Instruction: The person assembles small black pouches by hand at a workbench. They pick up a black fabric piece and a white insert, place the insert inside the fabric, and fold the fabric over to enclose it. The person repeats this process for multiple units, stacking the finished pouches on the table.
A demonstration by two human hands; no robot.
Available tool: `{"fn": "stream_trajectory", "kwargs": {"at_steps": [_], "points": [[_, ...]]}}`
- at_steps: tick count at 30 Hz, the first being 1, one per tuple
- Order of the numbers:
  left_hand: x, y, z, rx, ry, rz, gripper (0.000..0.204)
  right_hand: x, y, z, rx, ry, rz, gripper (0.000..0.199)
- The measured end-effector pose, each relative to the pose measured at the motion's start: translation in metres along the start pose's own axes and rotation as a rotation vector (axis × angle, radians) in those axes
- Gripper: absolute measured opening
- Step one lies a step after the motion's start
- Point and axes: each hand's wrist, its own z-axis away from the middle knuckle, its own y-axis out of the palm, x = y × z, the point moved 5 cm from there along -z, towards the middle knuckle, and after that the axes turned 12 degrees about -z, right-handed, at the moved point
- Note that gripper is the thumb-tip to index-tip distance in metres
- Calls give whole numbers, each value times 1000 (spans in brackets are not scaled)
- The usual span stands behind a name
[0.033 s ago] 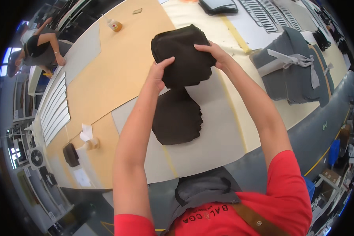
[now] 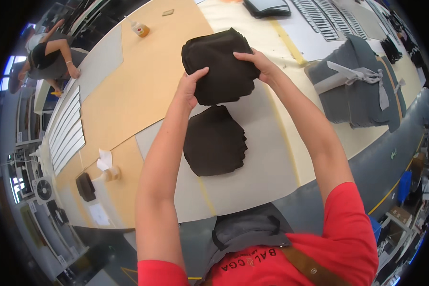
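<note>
A stack of dark cut pieces, thin and black-brown like leather or fabric, is held up over the table between my two hands. My left hand grips its left edge, thumb on top. On the right edge, my right hand has its thumb laid across the top face and its other fingers hidden beneath. Closer to me, a second stack of dark pieces lies on the grey sheet, its right edge stepped and uneven. Neither hand touches this lower stack.
Grey pieces tied with a pale strip lie at the right. A bottle of amber liquid stands at the far left, a small dark block at the near left. White strips line the left edge, where another person leans in.
The held stack has shifted very slightly left and up, with both hands still on it. More of the lower stack's top edge now shows beneath it.
</note>
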Motion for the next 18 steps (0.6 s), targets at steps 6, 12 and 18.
{"fn": "stream_trajectory", "kwargs": {"at_steps": [6,12,18], "points": [[34,-31,-1,-114,-13,-96,59,-40,-9,-45,-21,59,26,83],[53,-43,10,-139,-64,-18,64,-49,-11,-47,-103,82,64,83],[48,-83,49,-359,30,-144,61,-40,-18,-51,-70,61,121,77]]}}
